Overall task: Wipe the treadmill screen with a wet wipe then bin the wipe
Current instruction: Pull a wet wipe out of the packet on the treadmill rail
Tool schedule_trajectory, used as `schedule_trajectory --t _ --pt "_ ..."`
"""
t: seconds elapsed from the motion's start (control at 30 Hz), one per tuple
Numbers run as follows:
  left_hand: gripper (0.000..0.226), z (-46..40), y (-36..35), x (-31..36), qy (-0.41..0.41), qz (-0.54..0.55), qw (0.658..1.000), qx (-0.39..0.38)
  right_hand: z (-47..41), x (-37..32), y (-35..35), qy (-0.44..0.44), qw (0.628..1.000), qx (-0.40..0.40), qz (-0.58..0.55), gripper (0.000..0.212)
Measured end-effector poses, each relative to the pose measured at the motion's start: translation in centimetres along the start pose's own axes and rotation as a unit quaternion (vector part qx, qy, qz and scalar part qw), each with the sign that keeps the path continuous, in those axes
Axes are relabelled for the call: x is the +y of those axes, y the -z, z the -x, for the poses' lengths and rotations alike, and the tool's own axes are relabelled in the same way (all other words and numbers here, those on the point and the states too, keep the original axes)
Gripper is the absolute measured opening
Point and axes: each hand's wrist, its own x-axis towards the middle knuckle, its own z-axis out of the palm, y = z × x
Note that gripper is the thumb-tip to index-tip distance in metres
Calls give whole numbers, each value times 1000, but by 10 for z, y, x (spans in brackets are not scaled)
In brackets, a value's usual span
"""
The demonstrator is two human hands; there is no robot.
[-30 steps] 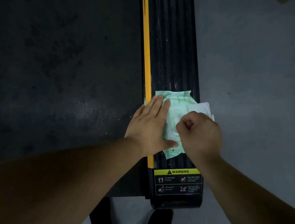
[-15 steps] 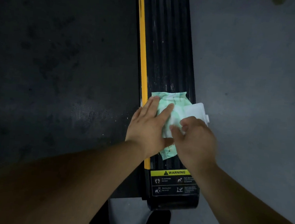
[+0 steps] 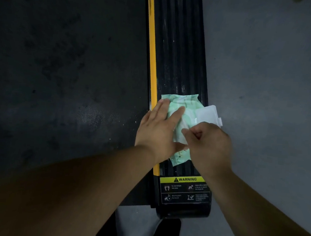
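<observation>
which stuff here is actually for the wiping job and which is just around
For the job:
- green wet wipe pack on the side rail
- its flip lid, open
- left hand, pressing the pack flat
- right hand, pinching at the opening

Just around:
- treadmill belt
- warning sticker
- floor

I read this as a gym or home workout room: I am looking straight down at a treadmill, its wide dark belt (image 3: 65,73) filling the left, edged by a yellow stripe (image 3: 151,61) and a ribbed black side rail (image 3: 180,54). A yellow WARNING label (image 3: 184,189) with foot and falling-figure pictograms sits at the rail's near end. Beside the machine lies a plain grey floor (image 3: 265,80), dimly lit.
</observation>
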Motion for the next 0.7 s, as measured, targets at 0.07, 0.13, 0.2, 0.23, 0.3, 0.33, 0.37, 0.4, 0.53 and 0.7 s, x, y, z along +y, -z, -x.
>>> schedule_trajectory --t 0.07,0.13,0.2,0.23,0.3,0.33,0.37,0.4,0.53,0.7 --pt "106 0 0 1 1 -1 1000 -1 3 1 2 35 999 23 -21 22" --pt "104 0 1 2 3 -6 1000 1 7 0 6 68 996 49 -26 23" --pt "103 0 1 3 5 -12 1000 3 13 -1 11 94 993 66 -20 24" --pt "103 -1 1 3 7 -13 1000 1 17 -1 14 101 992 70 -20 24" --pt "104 -1 2 4 13 -13 1000 -4 26 -2 22 105 991 73 -30 22" --pt "105 -1 2 4 16 -13 1000 -7 30 -1 26 100 991 73 -41 21" --pt "105 -1 2 4 18 -14 1000 -10 33 0 31 89 992 73 -50 20" --pt "105 -1 2 5 20 -16 1000 -12 34 1 35 73 993 71 -53 21" --pt "106 -2 1 5 20 -12 1000 -11 37 -2 49 30 993 72 -89 18" --pt "92 -1 5 4 18 16 1000 -9 50 -14 71 -51 958 117 -257 16"
